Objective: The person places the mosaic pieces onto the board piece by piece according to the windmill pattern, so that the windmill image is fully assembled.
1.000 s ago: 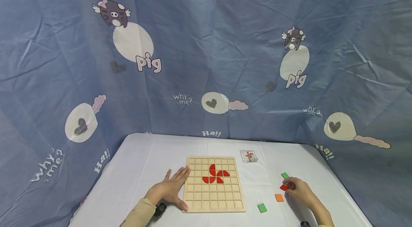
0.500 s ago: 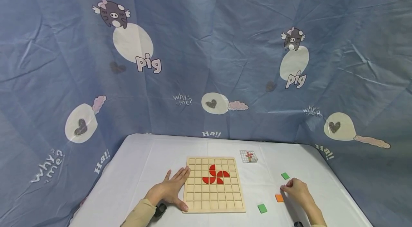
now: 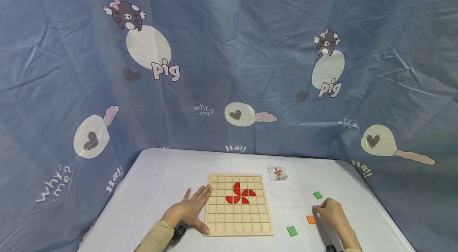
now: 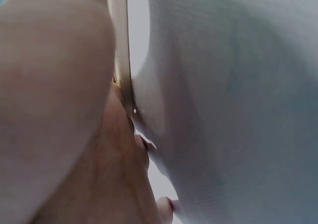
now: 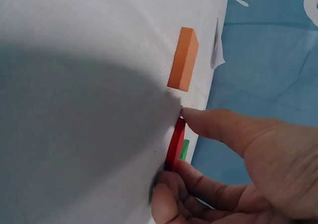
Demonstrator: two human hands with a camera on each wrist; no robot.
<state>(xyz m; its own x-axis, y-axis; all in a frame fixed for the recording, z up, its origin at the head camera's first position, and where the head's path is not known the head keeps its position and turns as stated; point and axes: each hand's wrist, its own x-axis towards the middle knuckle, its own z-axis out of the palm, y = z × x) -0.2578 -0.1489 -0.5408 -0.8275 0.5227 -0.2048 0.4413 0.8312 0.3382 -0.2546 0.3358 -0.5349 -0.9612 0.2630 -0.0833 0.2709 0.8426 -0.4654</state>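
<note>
My left hand point(image 3: 189, 210) lies with fingers spread along the left edge of a wooden grid board point(image 3: 233, 218), thumb near its front corner and fingertips at its side. Red rounded pieces point(image 3: 237, 188) sit in the board's squares as a pinwheel. To the right of the board, my right hand point(image 3: 330, 210) pinches a red wooden piece point(image 5: 175, 143) between thumb and fingers, close over the white cloth. Most of that piece is covered by the hand in the head view. An orange square tile point(image 3: 311, 220) lies just in front of the fingertips.
One green tile point(image 3: 317, 195) lies behind the right hand; another green tile point(image 3: 292, 231) is nearer the board. A pattern card point(image 3: 277, 173) with a pinwheel picture rests beyond the board's right side. Blue printed fabric point(image 3: 250, 65) hangs behind the table.
The right hand has shifted slightly left and its grip on the red piece has altered, uncovering the green tile behind it. My left hand and the board stay put.
</note>
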